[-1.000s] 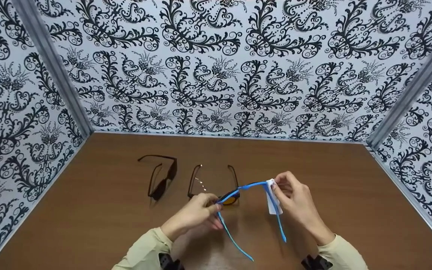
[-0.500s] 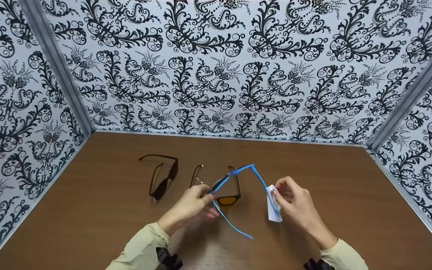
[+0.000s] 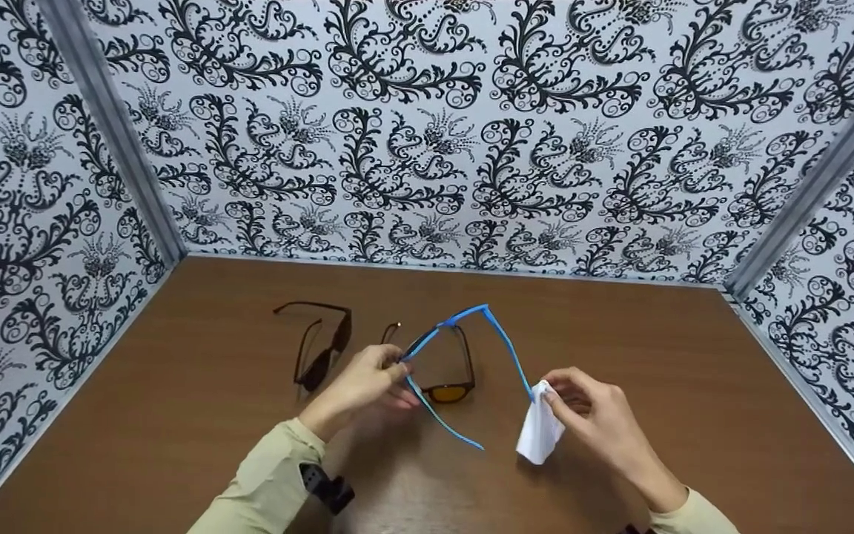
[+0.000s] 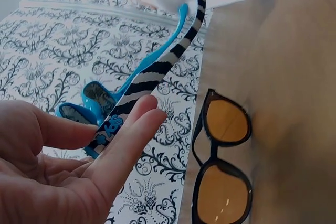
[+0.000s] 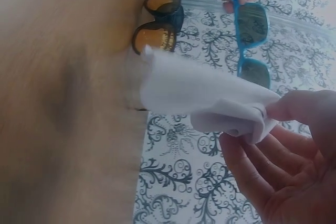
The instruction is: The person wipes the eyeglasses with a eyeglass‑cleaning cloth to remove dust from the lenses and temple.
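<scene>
Blue-framed sunglasses [image 3: 464,315] hang above the table, their temples unfolded. My left hand [image 3: 364,386] pinches them at one hinge end; in the left wrist view that temple [image 4: 152,74] shows black-and-white zebra stripes between thumb and fingers. My right hand [image 3: 597,415] pinches a white cloth [image 3: 540,430], which hangs down beside the tip of the other blue temple. Whether cloth and tip touch I cannot tell. In the right wrist view the cloth [image 5: 205,87] is bunched between thumb and fingertips, and the dark lenses [image 5: 253,24] of the blue sunglasses show beyond it.
Black-framed glasses with orange lenses [image 3: 449,393] lie on the brown table [image 3: 657,334] behind my left hand, partly covered by it. Dark sunglasses [image 3: 327,356] lie farther left, temples unfolded. Patterned panels [image 3: 427,148] wall the table at the back and sides.
The blue sunglasses have moved up and left with my left hand. My right hand and the cloth have slid down along the temple to its tip, and the cloth hangs more spread out.
</scene>
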`<action>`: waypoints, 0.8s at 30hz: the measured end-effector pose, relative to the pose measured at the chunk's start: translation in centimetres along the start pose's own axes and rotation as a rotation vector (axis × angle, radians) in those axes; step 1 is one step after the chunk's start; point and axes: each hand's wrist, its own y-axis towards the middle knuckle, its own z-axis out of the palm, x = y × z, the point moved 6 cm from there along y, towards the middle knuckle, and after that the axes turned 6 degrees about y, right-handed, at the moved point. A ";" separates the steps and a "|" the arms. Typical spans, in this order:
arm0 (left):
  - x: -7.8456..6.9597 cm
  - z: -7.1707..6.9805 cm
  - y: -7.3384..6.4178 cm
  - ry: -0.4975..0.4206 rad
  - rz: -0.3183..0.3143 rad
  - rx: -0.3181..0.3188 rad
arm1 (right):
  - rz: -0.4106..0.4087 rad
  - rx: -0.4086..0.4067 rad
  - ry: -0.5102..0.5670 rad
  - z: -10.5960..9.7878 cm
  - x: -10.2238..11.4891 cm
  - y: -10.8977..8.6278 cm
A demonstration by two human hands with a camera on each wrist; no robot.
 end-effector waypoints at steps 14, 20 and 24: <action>-0.1 -0.5 0.4 0.018 -0.023 0.007 | -0.164 0.109 -0.008 0.5 2.6 -0.5; -0.3 0.0 0.1 0.021 -0.016 0.034 | -0.257 0.044 -0.118 0.6 2.9 0.0; -0.4 0.4 -0.2 0.015 0.003 0.059 | -0.214 -0.009 -0.206 0.4 2.3 0.4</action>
